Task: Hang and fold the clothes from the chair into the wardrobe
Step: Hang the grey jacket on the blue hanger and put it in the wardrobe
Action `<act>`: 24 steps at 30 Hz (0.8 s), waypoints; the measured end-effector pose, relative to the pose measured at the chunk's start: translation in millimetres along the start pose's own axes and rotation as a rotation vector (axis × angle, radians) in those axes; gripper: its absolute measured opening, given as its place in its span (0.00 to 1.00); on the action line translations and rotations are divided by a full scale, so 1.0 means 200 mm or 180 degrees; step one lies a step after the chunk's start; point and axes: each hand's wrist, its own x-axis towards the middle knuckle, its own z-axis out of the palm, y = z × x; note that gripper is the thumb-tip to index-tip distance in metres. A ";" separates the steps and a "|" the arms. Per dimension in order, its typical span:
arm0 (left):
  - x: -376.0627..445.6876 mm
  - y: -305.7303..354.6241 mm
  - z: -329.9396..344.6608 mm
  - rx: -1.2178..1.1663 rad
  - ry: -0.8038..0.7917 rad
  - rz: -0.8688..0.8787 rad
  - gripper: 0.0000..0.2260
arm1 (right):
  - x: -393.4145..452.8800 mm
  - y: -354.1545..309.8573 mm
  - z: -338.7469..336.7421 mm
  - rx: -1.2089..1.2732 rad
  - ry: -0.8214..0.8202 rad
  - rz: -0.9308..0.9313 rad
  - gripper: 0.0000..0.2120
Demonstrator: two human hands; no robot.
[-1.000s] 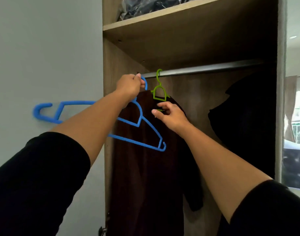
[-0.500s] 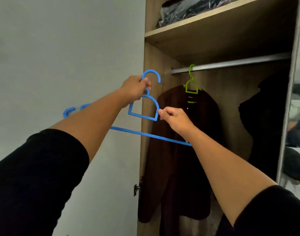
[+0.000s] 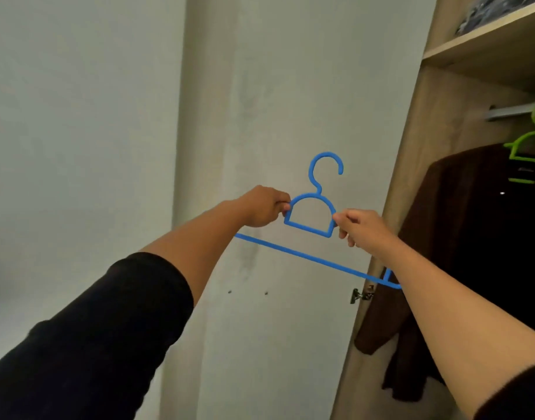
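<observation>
1. Head view, against half a second ago: the left hand [image 3: 264, 207] has slid down off the neck of the blue hanger [image 3: 310, 218] to the left corner of its half-round loop, and the view has swung left, so the wardrobe [image 3: 411, 183] now sits at the right edge and the pale wall [image 3: 108, 116] fills most of the frame.
2. The right hand [image 3: 361, 227] pinches the loop's right corner as before, its fingers curled tight on the plastic; the left hand's fingers are likewise curled round the plastic.
3. No brand, label or writing can be read anywhere.
4. The blue hanger is held in the air in front of the wall, just left of the wardrobe's side panel. Its hook points up with the opening to the right; its long bottom bar slopes down to the right, the far end behind the right forearm.
5. Inside the wardrobe a brown garment [image 3: 460, 237] hangs from a green hanger [image 3: 530, 140] on the rail [image 3: 508, 112].
</observation>
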 end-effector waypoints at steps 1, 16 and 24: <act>-0.09 -0.03 -0.02 0.0024 0.0022 -0.0126 0.14 | -0.01 -0.05 0.06 0.0086 -0.0127 -0.0059 0.13; -1.36 -0.52 -0.64 0.0452 0.0227 -0.1833 0.13 | -0.31 -1.15 0.93 0.0870 -0.1351 -0.1130 0.12; -2.08 -0.90 -1.00 0.0923 0.0912 -0.2759 0.10 | -0.58 -1.63 1.47 0.1121 -0.1129 -0.1185 0.13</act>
